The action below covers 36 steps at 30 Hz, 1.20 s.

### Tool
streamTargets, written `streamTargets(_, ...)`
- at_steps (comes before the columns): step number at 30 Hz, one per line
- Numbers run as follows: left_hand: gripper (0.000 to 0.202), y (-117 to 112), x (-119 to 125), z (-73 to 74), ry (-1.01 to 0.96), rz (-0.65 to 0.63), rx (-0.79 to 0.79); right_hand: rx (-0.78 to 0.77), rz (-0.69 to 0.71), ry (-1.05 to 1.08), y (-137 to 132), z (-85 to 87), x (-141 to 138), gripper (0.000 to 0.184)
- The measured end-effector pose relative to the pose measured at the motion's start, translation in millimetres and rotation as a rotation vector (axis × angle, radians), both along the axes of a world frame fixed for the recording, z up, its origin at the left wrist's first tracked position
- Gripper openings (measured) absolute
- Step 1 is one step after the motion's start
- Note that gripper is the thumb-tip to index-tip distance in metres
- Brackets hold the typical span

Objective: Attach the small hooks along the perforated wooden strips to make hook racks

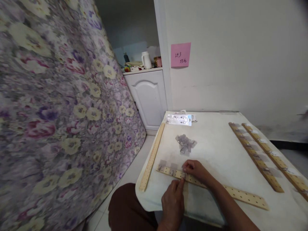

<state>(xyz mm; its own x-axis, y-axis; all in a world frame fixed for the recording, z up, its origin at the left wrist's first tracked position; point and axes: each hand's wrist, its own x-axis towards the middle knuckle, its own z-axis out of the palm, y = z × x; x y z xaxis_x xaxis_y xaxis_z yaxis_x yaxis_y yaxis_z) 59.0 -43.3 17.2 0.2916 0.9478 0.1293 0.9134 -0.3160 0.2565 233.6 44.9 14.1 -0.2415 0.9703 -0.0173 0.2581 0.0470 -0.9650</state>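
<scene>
A pale wooden strip with rows of holes (pixel 243 194) lies slantwise across the near part of the table. Two small clear plastic squares with metal bits (pixel 172 170) are set along its left end. My right hand (pixel 195 170) is over the strip, thumb and fingertips pinched on another small clear plastic piece (pixel 184 173). From the near side, my left hand (pixel 172 200) reaches up with its fingers curled and its fingertips against the strip's near edge, by that same piece. What lies between the left fingertips is too small to make out.
Beyond my hands is a loose pile of clear plastic pieces (pixel 185 144). A second bare holed strip (pixel 152 160) lies along the left edge. At the right lie two filled strips (pixel 256 157). A clear blister pack (pixel 178 120) sits at the back; a floral curtain (pixel 72 112) hangs left.
</scene>
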Motion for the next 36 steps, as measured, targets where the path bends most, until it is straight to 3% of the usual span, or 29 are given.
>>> streamTargets(9,0.056,0,-1,0.3,0.001,-0.008,0.004,0.037,-0.004,-0.099,-1,-2.0,0,0.021)
streamTargets(13,0.062,0,-3,-4.0,-0.010,-0.034,0.057,0.016,-0.011,-0.074,1,-5.6,-1,0.020)
streamTargets(18,0.053,0,-6,-8.2,-0.037,-0.062,0.133,-0.012,0.006,0.005,1,-8.8,-2,0.027)
streamTargets(36,0.046,2,-5,-6.6,-0.038,-0.079,0.184,-0.042,0.018,0.019,10,-12.0,-4,0.024)
